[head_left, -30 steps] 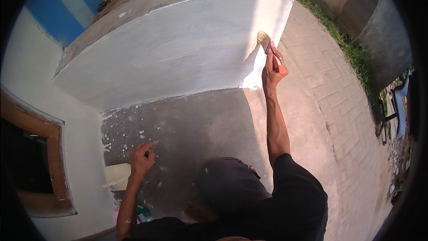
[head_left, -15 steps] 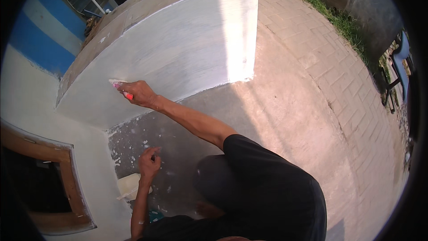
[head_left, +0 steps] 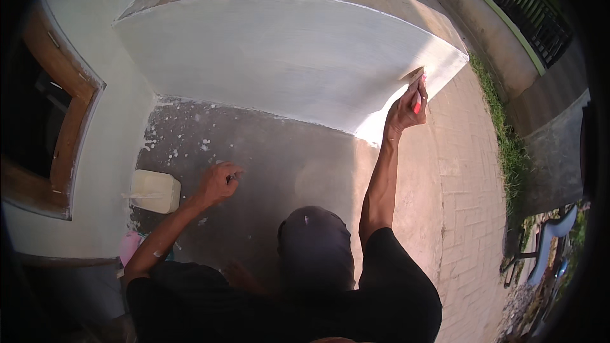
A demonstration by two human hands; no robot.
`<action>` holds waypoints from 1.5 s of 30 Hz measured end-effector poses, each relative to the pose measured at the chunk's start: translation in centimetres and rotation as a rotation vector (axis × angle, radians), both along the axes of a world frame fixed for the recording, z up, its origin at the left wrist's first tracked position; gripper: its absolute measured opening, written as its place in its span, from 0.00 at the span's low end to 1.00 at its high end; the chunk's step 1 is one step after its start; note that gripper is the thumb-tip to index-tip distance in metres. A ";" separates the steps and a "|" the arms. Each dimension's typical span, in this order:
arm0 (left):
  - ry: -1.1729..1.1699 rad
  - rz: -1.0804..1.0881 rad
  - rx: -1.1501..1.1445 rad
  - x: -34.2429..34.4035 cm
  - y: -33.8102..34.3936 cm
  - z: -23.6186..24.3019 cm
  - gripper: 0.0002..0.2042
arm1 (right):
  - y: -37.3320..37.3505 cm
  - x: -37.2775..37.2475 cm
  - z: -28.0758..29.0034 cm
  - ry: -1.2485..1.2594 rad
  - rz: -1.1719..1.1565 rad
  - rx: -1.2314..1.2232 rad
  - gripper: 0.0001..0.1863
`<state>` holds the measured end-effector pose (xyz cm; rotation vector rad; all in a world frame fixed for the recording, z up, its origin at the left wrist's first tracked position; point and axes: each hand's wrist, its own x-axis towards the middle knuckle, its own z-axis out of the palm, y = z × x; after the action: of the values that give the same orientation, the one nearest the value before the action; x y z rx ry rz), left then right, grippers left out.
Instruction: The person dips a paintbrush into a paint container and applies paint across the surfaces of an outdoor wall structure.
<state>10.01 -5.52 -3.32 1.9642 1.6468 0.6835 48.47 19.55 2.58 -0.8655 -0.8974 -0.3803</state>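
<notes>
My right hand [head_left: 406,105] grips a red-handled paintbrush [head_left: 417,98], its bristles against the white-painted side of a low wall [head_left: 273,54], near the sunlit right end. My left hand [head_left: 219,179] hangs over the grey concrete floor with fingers curled; what they hold, if anything, I cannot make out. A pale cream plastic container [head_left: 156,192] with a stick across it lies below and left of that hand, by the side wall. White paint spatters speckle the floor near the wall's foot.
A wooden-framed window [head_left: 70,174] is on the left. Pink packaging [head_left: 129,248] sits low beside it. My knee [head_left: 314,241] is below me. Right are a paved path [head_left: 464,184], a grass strip [head_left: 489,89], a fenced wall [head_left: 502,19] and a pale blue object on a dark frame [head_left: 549,241].
The brush swept left along the wall's face half a second ago and is now back at the right end. My view has turned, and my left hand sits higher in it.
</notes>
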 end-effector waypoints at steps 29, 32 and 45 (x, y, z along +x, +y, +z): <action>0.054 -0.125 0.022 1.4 -2.3 -3.7 0.15 | -2.9 -23.4 2.6 -0.428 0.379 -0.025 0.11; 0.000 -0.149 0.015 2.2 -1.8 -2.8 0.15 | -2.9 -31.6 -0.4 -0.522 0.811 -0.097 0.09; -0.018 -0.141 -0.063 0.2 -3.1 -2.4 0.16 | -3.2 2.9 -6.1 0.041 0.165 -0.203 0.10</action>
<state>10.23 -8.64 -5.70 2.0011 1.4841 0.5868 51.34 16.39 -3.48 -0.9732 -0.9731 -0.1286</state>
